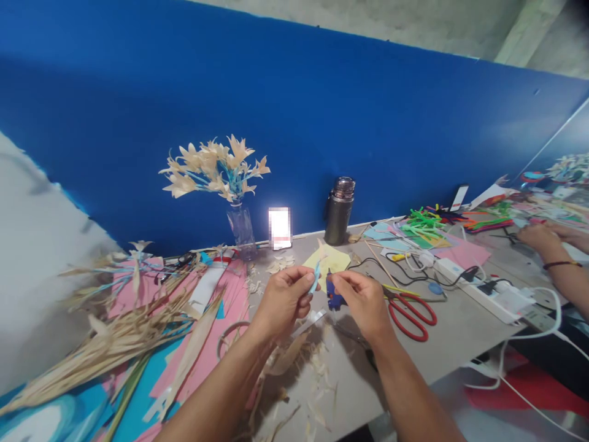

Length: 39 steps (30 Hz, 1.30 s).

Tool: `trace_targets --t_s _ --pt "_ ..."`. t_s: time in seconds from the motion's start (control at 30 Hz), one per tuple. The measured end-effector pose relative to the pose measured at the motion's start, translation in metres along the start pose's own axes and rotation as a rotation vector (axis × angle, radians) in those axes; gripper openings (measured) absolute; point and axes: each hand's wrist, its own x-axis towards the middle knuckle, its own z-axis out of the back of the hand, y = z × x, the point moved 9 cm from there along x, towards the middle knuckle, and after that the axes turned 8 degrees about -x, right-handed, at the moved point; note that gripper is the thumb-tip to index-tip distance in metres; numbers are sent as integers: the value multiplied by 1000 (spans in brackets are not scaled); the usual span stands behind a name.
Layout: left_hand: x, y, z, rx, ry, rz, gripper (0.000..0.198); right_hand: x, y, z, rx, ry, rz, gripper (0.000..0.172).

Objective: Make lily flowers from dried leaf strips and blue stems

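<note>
Blue partition (294, 123), cluttered table (460, 337), pinched strip (315, 279)

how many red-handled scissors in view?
1. The red-handled scissors lie on the table, just right of the right hand. Others could be hidden.

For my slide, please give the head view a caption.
Left hand pinching a light-blue strip, right hand beside a blue glue gun, cream artificial flowers behind in a clear vase.
</note>
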Motion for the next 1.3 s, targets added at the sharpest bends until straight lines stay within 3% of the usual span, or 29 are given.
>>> trace_targets --t_s 0.13,0.23,0.33,0.43,0.53,0.63,0.8,1.13,1.23,1.3 --pt "2 -4 1 -1 26 9 41 5 -8 7 -445 56 200 18" --pt "3 -5 1 5 44 12 42 7 -17 9 -569 100 250 18" --pt "4 -4 2 19 35 20 43 7 -14 10 -415 142 237 20" --pt "3 -2 3 58 21 19 40 6 -5 9 -121 137 130 23" --pt "2 -5 3 139 -6 -28 36 5 5 3 146 133 20 26" --pt "0 -10 2 219 -23 -100 31 3 20 -4 253 108 3 26" --pt "-4 -18 0 296 -32 -171 24 2 31 -4 279 -6 15 26" --pt "-3 -17 0 313 -30 -164 26 5 29 -8 246 -34 -4 22" --pt "1 -15 7 317 -55 -154 26 4 20 -5 98 37 45 22" --pt "4 -15 12 338 -77 -164 26 6 6 -1 -145 95 101 20"
